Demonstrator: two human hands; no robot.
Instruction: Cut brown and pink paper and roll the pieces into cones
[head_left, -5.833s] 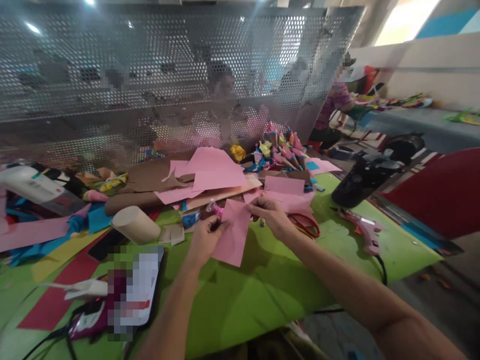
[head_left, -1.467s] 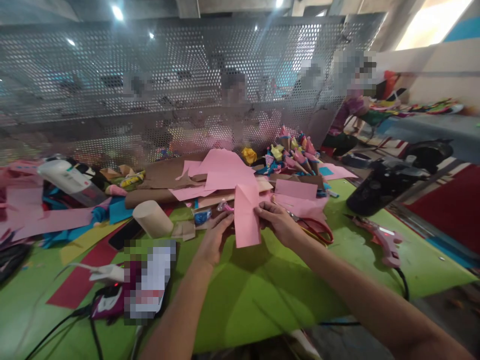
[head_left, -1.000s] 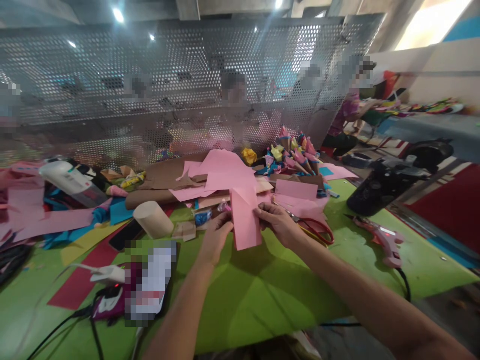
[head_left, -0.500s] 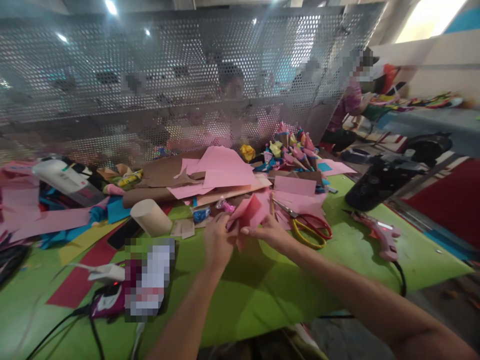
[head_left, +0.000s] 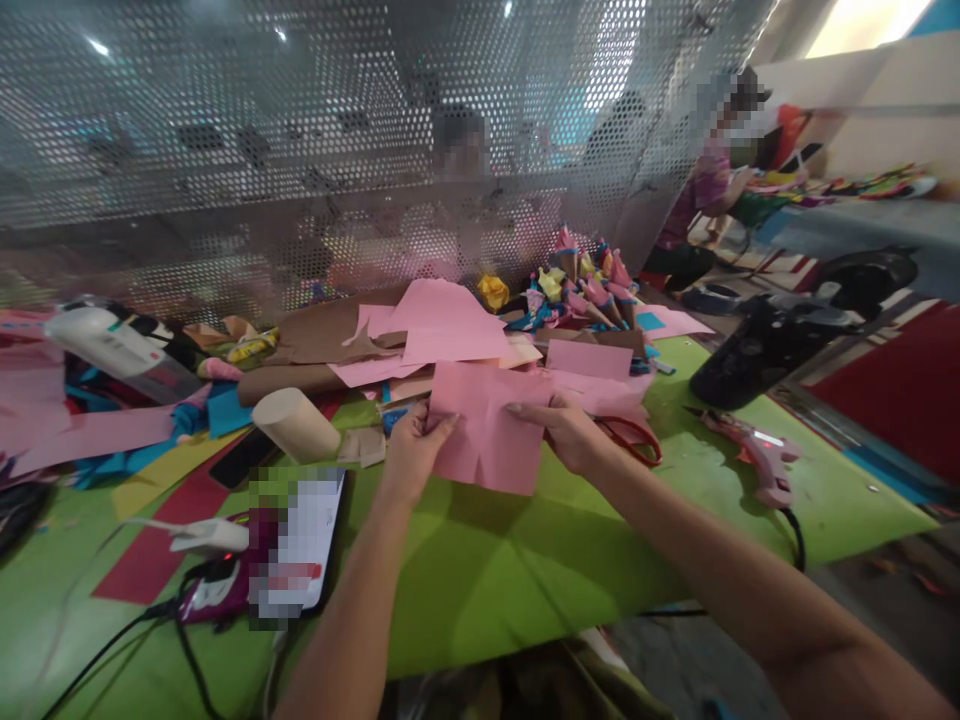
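A pink square of paper (head_left: 487,440) with crease lines is held spread out above the green table (head_left: 480,580). My left hand (head_left: 415,445) pinches its left edge, thumb on the front face. On the opposite edge, my right hand (head_left: 566,428) grips the paper with the thumb lying across it. Behind the right hand, scissors (head_left: 637,445) show only part of their red handle; the paper and hand cover the rest. A blue wrapped piece (head_left: 395,415) peeks out beside my left fingers.
A glue gun (head_left: 757,460) and a black bottle (head_left: 742,350) stand right. Left are a cardboard tube (head_left: 296,425), a phone (head_left: 315,545) and a power strip (head_left: 217,590) with cables. Pink sheets (head_left: 450,325) and paper flowers (head_left: 585,285) lie behind, before a perforated metal panel (head_left: 300,190).
The pink paper was folded together between my hands; now it is opened out flat. My hands have moved apart, and the right hand now hides more of the scissors.
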